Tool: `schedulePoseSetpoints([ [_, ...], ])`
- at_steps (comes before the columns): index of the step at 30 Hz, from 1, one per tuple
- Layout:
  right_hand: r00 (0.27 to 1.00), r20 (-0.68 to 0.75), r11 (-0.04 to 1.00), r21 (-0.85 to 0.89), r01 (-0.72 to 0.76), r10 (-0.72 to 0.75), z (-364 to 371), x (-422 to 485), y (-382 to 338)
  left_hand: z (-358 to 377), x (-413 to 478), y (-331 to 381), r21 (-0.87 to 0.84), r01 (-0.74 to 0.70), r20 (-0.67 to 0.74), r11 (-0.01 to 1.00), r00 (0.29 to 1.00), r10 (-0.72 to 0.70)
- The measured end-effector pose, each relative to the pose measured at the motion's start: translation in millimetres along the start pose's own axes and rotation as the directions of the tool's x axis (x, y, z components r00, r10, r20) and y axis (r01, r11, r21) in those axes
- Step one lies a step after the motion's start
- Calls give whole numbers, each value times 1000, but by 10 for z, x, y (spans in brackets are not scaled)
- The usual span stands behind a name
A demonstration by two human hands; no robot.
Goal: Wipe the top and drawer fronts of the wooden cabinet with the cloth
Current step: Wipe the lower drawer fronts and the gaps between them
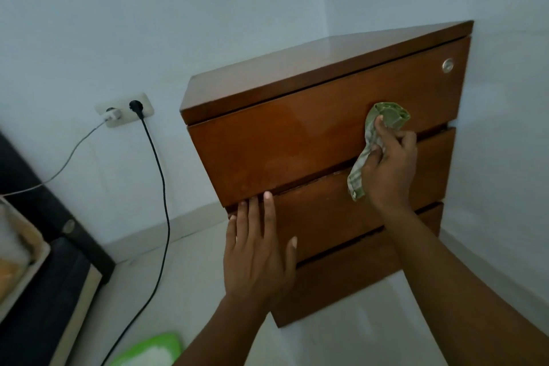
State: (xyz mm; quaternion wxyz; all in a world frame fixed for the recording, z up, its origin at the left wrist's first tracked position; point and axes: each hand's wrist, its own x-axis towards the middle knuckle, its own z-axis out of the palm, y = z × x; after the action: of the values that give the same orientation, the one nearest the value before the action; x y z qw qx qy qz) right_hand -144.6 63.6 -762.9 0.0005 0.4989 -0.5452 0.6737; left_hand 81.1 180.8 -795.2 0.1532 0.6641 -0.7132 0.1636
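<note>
A brown wooden cabinet (pixel 297 134) with three drawer fronts stands in a white room corner, and its glossy top is bare. My right hand (pixel 389 166) grips a green cloth (pixel 383 128) and presses it against the right part of the top drawer front, near the gap above the middle drawer. The cloth's tail hangs down over the middle drawer. My left hand (pixel 258 249) lies flat, fingers spread, on the left part of the middle drawer front, with its fingertips at the gap under the top drawer. A round metal lock (pixel 447 65) sits at the top drawer's upper right.
A wall socket (pixel 124 110) at the left holds a white charger and a black plug, whose cable (pixel 162 187) trails down to the pale floor. A dark bed frame (pixel 44 217) fills the lower left. A green-rimmed object (pixel 151 350) lies on the floor at the bottom.
</note>
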Motion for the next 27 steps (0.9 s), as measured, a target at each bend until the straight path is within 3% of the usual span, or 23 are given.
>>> schedulePoseSetpoints([
  [18,999,37,999,-12,-30,31,33,-179,-104,-142,223,75,227,-18,53,974,999,6],
  [27,989,128,992,-115,-53,68,-140,-111,-215,-259,229,153,186,20,33,982,999,-26],
])
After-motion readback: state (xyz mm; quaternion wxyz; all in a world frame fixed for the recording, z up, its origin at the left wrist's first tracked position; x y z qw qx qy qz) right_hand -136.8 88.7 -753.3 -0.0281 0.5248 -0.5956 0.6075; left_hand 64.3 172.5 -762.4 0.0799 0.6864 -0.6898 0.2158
